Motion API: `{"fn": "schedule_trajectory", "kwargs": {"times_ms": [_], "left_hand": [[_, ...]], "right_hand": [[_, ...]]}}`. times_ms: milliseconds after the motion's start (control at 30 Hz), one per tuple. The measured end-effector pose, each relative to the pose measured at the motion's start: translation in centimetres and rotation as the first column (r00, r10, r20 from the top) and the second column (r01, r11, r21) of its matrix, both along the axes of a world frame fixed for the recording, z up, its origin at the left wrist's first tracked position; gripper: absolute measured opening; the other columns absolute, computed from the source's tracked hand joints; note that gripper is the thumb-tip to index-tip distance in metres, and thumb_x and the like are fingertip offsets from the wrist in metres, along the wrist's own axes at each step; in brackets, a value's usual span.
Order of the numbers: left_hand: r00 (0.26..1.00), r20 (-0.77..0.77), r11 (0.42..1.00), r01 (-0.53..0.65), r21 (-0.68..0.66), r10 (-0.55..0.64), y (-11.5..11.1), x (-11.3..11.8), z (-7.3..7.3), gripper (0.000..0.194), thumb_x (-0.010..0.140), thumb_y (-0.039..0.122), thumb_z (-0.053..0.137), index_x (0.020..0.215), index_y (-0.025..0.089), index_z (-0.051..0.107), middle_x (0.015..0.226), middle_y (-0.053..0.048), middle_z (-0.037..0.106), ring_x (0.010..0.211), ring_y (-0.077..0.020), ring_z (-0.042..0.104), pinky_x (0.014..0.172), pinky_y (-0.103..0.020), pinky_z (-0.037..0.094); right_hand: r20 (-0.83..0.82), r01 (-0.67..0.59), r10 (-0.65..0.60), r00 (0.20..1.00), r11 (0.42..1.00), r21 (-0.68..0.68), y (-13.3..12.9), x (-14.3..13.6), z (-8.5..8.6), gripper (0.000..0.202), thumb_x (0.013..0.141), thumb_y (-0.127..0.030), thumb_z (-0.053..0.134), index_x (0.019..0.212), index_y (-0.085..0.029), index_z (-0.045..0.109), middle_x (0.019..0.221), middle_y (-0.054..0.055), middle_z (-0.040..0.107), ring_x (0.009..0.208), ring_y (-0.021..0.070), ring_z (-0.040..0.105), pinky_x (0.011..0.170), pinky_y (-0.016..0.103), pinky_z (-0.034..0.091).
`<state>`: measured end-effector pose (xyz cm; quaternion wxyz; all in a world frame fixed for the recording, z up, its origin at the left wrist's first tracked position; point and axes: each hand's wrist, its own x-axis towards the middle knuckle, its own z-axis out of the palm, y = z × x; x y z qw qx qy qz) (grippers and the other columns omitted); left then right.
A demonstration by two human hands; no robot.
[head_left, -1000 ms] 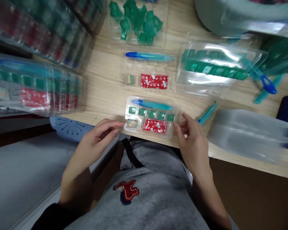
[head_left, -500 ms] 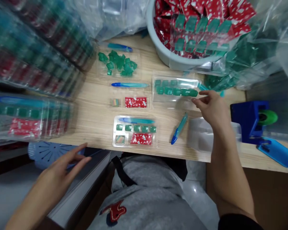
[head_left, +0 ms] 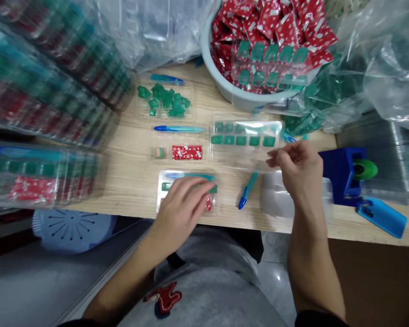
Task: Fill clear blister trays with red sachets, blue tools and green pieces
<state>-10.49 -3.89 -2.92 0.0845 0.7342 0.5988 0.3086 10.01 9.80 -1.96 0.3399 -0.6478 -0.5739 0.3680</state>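
Observation:
My left hand (head_left: 182, 211) is over a filled clear tray (head_left: 161, 178) near the table's front edge, fingers apart and covering much of it; a red packet and green pieces show beside the fingers. My right hand (head_left: 295, 165) is closed at the lower right corner of another clear tray (head_left: 245, 154), which holds two rows of green cubes (head_left: 241, 140); what its fingertips hold, if anything, is hidden. Between my hands lies a blue pen (head_left: 248, 190). Left of the cube tray are another pen (head_left: 179, 129), a red packet (head_left: 187, 152) and a small striped block (head_left: 157, 153).
Stacks of filled packages (head_left: 37, 170) line the left. A grey-blue tub (head_left: 221, 88) of red packets stands at the back. On the right are a blue tape dispenser (head_left: 341, 175), clear lids (head_left: 276, 200) and plastic bags. Loose green pieces (head_left: 163, 96) lie in a back tray.
My left hand has come from beyond the table's front edge to over the filled tray. The view has shifted slightly. My right hand remains at the cube tray, its fingers drawn closer together.

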Motion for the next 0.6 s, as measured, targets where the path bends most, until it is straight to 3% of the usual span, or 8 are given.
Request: {"fn": "schedule_trajectory", "kwargs": {"times_ms": [133, 233, 367, 467, 600], "left_hand": [[0.995, -0.104, 0.965, 0.029, 0.261, -0.002, 3.2, 4.1, -1.5, 0.02, 0.09, 0.017, 0.06, 0.11, 0.013, 0.061, 0.114, -0.013, 0.065, 0.108, -0.0242, 0.058, 0.094, -0.038, 0.051], [0.989, -0.145, 0.944, 0.068, 0.322, -0.022, 4.5, 6.2, -2.6, 0.01, 0.092, 0.018, 0.057, 0.099, 0.015, 0.064, 0.112, -0.011, 0.067, 0.105, -0.0222, 0.059, 0.092, -0.036, 0.049], [0.972, -0.228, 0.969, 0.112, 0.218, -0.062, 5.6, 7.4, -3.1, 0.021, 0.096, 0.013, 0.046, 0.091, 0.014, 0.066, 0.095, -0.007, 0.07, 0.083, -0.0179, 0.061, 0.076, -0.031, 0.047], [0.961, -0.265, 0.989, 0.108, 0.1, -0.078, 6.8, 7.9, -3.3, 0.023, 0.096, 0.011, 0.043, 0.093, 0.013, 0.066, 0.091, -0.008, 0.069, 0.079, -0.0182, 0.06, 0.071, -0.031, 0.045], [0.942, -0.304, 0.99, 0.131, -0.057, -0.142, 8.5, 8.4, -3.7, 0.024, 0.095, 0.01, 0.045, 0.082, 0.013, 0.064, 0.082, -0.008, 0.066, 0.081, -0.0203, 0.06, 0.07, -0.031, 0.045]], "right_hand": [[-0.126, 0.06, -0.053, 0.991, 0.997, 0.052, -2.4, 0.3, -0.2, 0.007, 0.07, -0.02, 0.059, 0.071, -0.021, 0.051, 0.063, -0.003, 0.066, 0.052, 0.013, 0.064, 0.055, 0.027, 0.053], [-0.157, 0.09, -0.081, 0.984, 0.995, 0.046, -3.1, 0.6, -0.9, 0.01, 0.069, -0.025, 0.061, 0.072, -0.021, 0.052, 0.056, -0.005, 0.062, 0.048, 0.014, 0.063, 0.053, 0.028, 0.054], [-0.155, 0.089, -0.075, 0.985, 0.992, 0.086, -2.2, 0.8, -1.9, 0.014, 0.071, -0.027, 0.061, 0.074, -0.021, 0.049, 0.064, -0.002, 0.065, 0.048, 0.0132, 0.062, 0.055, 0.03, 0.056], [-0.114, 0.09, -0.075, 0.991, 0.987, 0.135, -1.0, 1.0, -2.5, 0.014, 0.076, -0.03, 0.058, 0.077, -0.022, 0.047, 0.072, 0.0, 0.066, 0.052, 0.013, 0.062, 0.06, 0.033, 0.057], [0.172, 0.063, -0.114, 0.979, 0.958, 0.279, 0.1, 1.6, -3.1, 0.01, 0.077, -0.031, 0.053, 0.077, -0.022, 0.05, 0.08, 0.004, 0.064, 0.071, 0.0171, 0.062, 0.073, 0.039, 0.054]]}}
